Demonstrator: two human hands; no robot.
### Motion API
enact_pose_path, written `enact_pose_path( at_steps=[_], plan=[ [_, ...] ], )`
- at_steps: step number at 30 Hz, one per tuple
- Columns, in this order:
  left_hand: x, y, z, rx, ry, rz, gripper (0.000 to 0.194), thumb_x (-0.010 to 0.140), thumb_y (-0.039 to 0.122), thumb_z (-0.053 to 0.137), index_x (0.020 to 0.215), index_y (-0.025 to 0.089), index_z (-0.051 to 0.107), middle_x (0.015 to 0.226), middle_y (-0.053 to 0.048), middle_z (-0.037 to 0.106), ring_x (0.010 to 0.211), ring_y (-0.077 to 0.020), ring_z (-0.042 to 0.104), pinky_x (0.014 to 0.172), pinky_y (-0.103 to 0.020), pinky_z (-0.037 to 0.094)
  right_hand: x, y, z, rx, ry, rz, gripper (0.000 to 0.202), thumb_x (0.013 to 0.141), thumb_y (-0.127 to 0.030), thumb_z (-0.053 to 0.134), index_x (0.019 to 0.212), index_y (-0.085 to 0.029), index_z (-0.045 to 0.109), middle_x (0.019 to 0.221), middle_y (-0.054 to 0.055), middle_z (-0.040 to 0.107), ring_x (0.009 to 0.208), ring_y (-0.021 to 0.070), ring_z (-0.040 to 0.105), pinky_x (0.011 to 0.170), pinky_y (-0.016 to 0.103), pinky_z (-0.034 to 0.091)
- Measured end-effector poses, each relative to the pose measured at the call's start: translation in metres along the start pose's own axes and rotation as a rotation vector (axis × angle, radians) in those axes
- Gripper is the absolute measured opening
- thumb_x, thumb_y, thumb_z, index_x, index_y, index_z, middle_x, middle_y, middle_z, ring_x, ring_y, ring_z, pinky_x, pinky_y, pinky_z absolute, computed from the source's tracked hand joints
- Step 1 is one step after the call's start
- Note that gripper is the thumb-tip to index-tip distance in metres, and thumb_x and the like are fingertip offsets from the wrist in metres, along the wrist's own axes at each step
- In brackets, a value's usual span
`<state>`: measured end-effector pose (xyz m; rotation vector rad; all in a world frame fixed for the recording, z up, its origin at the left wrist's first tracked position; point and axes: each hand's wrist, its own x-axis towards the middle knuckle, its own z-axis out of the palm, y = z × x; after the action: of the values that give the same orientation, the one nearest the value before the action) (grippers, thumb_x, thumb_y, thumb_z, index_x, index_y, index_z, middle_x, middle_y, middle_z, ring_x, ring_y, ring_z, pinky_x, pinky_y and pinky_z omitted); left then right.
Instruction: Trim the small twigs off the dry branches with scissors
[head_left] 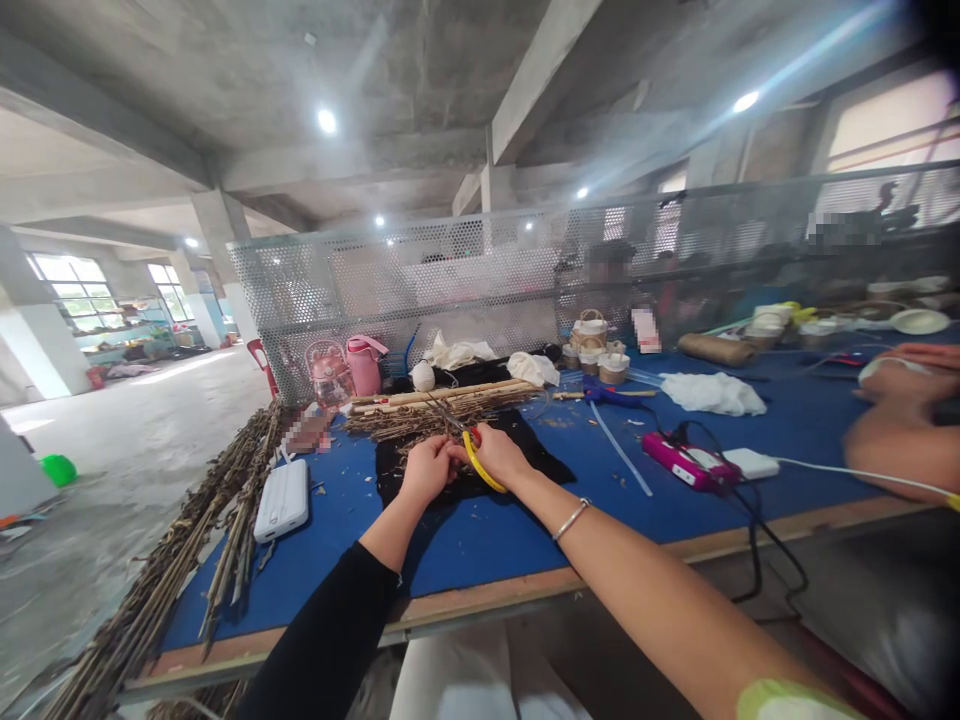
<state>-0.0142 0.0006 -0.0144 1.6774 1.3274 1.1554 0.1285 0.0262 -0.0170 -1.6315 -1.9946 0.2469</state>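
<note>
Yellow-handled scissors (472,455) above black cloth (544,455)

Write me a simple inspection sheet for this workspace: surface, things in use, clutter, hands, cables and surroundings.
Surface: blue tabletop, littered with small bits.
Things in use: yellow-handled scissors; black cloth under the hands; thin twigs behind them; dried stalks over the left edge.
Clutter: white power bank, pink bottle, crumpled white cloth, magenta device.
Hands: right hand holds the scissors; left hand is close beside it, its grip unclear.
Cables: black cables hang past the front edge; white cable runs rightward.
Surroundings: perforated partition behind; another person's arm at right.
</note>
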Motion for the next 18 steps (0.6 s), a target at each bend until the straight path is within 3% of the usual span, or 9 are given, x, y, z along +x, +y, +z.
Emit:
enact_pose_path(
  at_steps=[18],
  plan=[
    [0.0050,-0.0092,-0.0008,0.040,0.000,0.027,0.016,0.075,0.018,0.039,0.068,0.016,0.054,0.058,0.001,0.055,0.043,-0.0074,0.049,0.040,-0.017,0.039,0.0037,0.0015,0.0033,0.026,-0.017,0.015,0.057,0.068,-0.070,0.048,0.089,-0.018,0.056,0.085,0.011,0.064,0.076,0.0209,0.061,0.055,0.023,0.034]
  ],
)
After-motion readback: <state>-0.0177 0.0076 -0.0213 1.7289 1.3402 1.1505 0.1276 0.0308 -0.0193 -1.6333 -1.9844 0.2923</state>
